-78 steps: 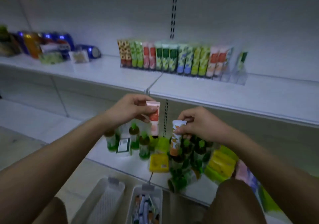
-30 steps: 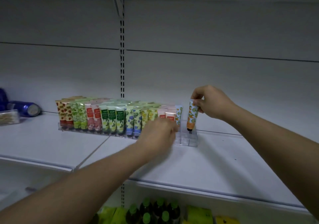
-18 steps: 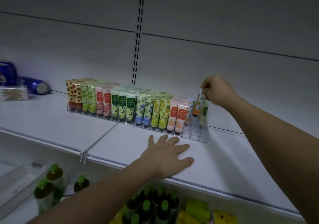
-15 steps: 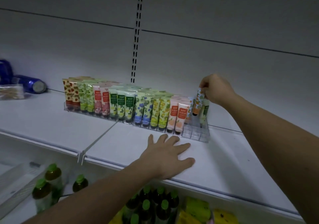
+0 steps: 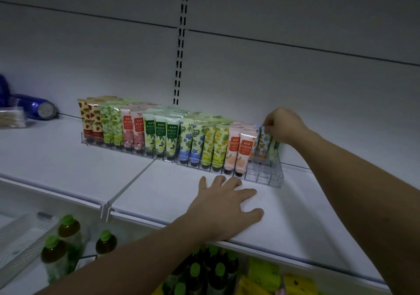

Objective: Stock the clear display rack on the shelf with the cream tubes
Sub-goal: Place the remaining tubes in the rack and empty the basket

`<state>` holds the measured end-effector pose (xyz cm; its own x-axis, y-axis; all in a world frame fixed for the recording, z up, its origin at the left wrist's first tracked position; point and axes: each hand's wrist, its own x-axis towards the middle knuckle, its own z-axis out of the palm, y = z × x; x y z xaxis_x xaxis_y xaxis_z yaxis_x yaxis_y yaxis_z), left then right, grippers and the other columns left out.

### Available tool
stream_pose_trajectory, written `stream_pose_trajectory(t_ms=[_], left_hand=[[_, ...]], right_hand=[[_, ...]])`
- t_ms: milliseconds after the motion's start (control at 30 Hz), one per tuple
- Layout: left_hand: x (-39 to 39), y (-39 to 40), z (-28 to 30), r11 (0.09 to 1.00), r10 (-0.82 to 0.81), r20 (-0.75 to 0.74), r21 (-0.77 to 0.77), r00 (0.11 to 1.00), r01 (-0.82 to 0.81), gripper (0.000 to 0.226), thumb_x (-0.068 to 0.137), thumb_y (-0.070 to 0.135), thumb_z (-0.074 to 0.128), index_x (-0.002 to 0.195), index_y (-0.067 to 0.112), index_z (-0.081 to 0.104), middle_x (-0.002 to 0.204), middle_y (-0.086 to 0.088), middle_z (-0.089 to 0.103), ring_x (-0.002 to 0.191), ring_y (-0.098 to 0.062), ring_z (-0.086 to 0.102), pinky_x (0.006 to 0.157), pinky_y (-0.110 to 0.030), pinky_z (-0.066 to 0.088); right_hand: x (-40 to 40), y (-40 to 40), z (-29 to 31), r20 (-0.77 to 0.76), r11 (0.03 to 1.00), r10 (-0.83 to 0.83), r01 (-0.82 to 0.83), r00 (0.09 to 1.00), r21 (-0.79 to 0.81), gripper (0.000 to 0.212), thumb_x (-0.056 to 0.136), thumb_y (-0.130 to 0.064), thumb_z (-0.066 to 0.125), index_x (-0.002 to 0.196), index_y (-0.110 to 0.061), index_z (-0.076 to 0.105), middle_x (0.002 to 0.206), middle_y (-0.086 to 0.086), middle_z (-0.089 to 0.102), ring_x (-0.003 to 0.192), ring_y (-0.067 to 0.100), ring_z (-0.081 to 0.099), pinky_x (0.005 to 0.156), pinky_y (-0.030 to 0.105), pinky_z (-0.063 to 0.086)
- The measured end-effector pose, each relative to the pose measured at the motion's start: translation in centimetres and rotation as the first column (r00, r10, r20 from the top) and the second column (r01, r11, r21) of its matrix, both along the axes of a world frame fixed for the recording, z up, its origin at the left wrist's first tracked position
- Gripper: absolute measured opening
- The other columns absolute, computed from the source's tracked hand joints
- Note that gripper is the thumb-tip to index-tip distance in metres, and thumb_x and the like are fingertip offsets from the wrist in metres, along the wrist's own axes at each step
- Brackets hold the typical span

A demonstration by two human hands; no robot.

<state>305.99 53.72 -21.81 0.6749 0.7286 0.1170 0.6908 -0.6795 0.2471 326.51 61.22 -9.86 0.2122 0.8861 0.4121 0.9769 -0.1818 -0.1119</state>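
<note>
A clear display rack (image 5: 264,174) stands on the white shelf (image 5: 159,181), filled with rows of upright cream tubes (image 5: 159,133) in many patterns. Its front right slots hold nothing. My right hand (image 5: 284,125) pinches the top of an orange-patterned tube (image 5: 263,141) standing in a rear slot at the rack's right end, beside a green tube. My left hand (image 5: 225,206) lies flat on the shelf in front of the rack, fingers spread, holding nothing.
Blue cans (image 5: 38,109) and a clear packet (image 5: 11,118) lie at the shelf's far left. On the lower shelf are green-capped bottles (image 5: 66,229) and yellow packs (image 5: 263,274). A clear bin (image 5: 20,244) sits at lower left. A slotted upright (image 5: 180,42) runs up the back wall.
My left hand set its peach tube in the rack and then lay flat on the shelf. My right hand lowered the orange tube into a rear slot at the right end.
</note>
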Motion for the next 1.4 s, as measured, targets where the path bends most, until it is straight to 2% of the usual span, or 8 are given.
stream_pose_trajectory(t_ms=[200, 367, 500, 700, 967, 1233, 1333, 1400], left_hand=[[-0.2, -0.1, 0.2, 1.0, 0.023, 0.061, -0.004, 0.998, -0.023, 0.054, 0.093, 0.058, 0.034, 0.142, 0.036, 0.039, 0.148, 0.009, 0.036, 0.137, -0.018, 0.027, 0.116, -0.056, 0.011], [-0.9, -2.0, 1.3, 0.978, 0.146, 0.294, 0.102, 0.945, -0.183, 0.038, 0.092, 0.042, 0.042, 0.124, 0.03, 0.059, 0.123, 0.006, 0.064, 0.115, -0.017, 0.053, 0.105, -0.043, 0.032], [-4.5, -5.2, 2.4, 0.943, 0.183, 0.541, 0.14, 0.821, -0.302, 0.029, 0.09, 0.038, 0.048, 0.108, 0.029, 0.068, 0.104, 0.009, 0.07, 0.1, -0.019, 0.059, 0.09, -0.037, 0.044], [-14.7, -9.9, -1.9, 0.919, 0.236, 0.767, 0.024, 0.597, -0.394, 0.019, 0.089, 0.026, 0.05, 0.09, 0.024, 0.07, 0.088, 0.009, 0.067, 0.08, -0.013, 0.06, 0.073, -0.034, 0.049], [-24.6, -11.7, -16.8, 0.719, 0.674, 0.213, -0.41, 0.708, -0.561, 0.021, 0.093, 0.032, 0.054, 0.106, 0.02, 0.066, 0.101, -0.006, 0.069, 0.095, -0.027, 0.063, 0.072, -0.028, 0.043], [-27.5, -13.1, -31.3, 0.469, 0.731, -0.107, -0.639, 0.674, -0.61, 0.021, 0.092, 0.027, 0.056, 0.105, 0.015, 0.067, 0.107, -0.009, 0.069, 0.099, -0.026, 0.063, 0.082, -0.027, 0.046], [-27.1, -13.8, -36.7, 0.425, 0.711, -0.194, -0.647, 0.675, -0.633, 0.022, 0.094, 0.024, 0.053, 0.108, 0.013, 0.067, 0.112, -0.009, 0.067, 0.102, -0.024, 0.061, 0.086, -0.029, 0.047], [-26.5, -14.1, -39.8, 0.412, 0.657, -0.27, -0.654, 0.704, -0.635, 0.016, 0.095, 0.021, 0.051, 0.095, 0.017, 0.066, 0.11, -0.009, 0.065, 0.101, -0.025, 0.06, 0.085, -0.031, 0.047]], right_hand=[[-1.4, -4.0, 1.7, -0.081, 1.0, -0.006, 0.007, 0.997, 0.019, 0.025, 0.094, -0.017, 0.053, 0.107, -0.005, 0.071, 0.109, 0.015, 0.069, 0.099, 0.031, 0.063, 0.085, 0.035, 0.051], [-6.7, -9.6, 2.7, -0.17, 0.99, 0.135, -0.141, 0.976, -0.023, 0.023, 0.095, -0.027, 0.055, 0.096, -0.009, 0.07, 0.1, 0.01, 0.07, 0.087, 0.022, 0.061, 0.075, 0.028, 0.045], [-12.3, -14.8, 2.3, -0.169, 0.948, 0.304, -0.315, 0.938, -0.045, 0.026, 0.095, -0.034, 0.055, 0.078, -0.016, 0.064, 0.08, 0.006, 0.065, 0.076, 0.022, 0.059, 0.067, 0.028, 0.042], [-20.0, -21.0, -3.3, -0.375, 0.814, 0.434, -0.535, 0.819, -0.227, 0.03, 0.095, -0.044, 0.055, 0.099, -0.017, 0.068, 0.092, -0.001, 0.067, 0.078, 0.015, 0.062, 0.068, 0.033, 0.052], [-27.7, -20.7, -20.3, -0.485, 0.589, 0.388, -0.616, 0.783, -0.523, 0.029, 0.095, -0.038, 0.056, 0.103, -0.013, 0.069, 0.107, 0.005, 0.067, 0.092, 0.022, 0.062, 0.083, 0.038, 0.053], [-30.6, -19.0, -38.8, -0.556, 0.411, 0.167, -0.57, 0.815, -0.712, 0.027, 0.098, -0.027, 0.047, 0.096, -0.006, 0.065, 0.089, 0.009, 0.056, 0.062, 0.016, 0.044, 0.053, 0.024, 0.032], [-31.3, -18.7, -45.3, -0.548, 0.364, 0.094, -0.541, 0.831, -0.758, 0.024, 0.094, -0.02, 0.049, 0.073, -0.011, 0.057, 0.07, 0.006, 0.054, 0.057, 0.018, 0.047, 0.058, 0.028, 0.041], [-31.9, -18.5, -49.7, -0.542, 0.354, 0.018, -0.513, 0.84, -0.782, 0.016, 0.093, -0.02, 0.052, 0.08, -0.015, 0.058, 0.08, 0.009, 0.064, 0.073, 0.025, 0.06, 0.074, 0.036, 0.052]])
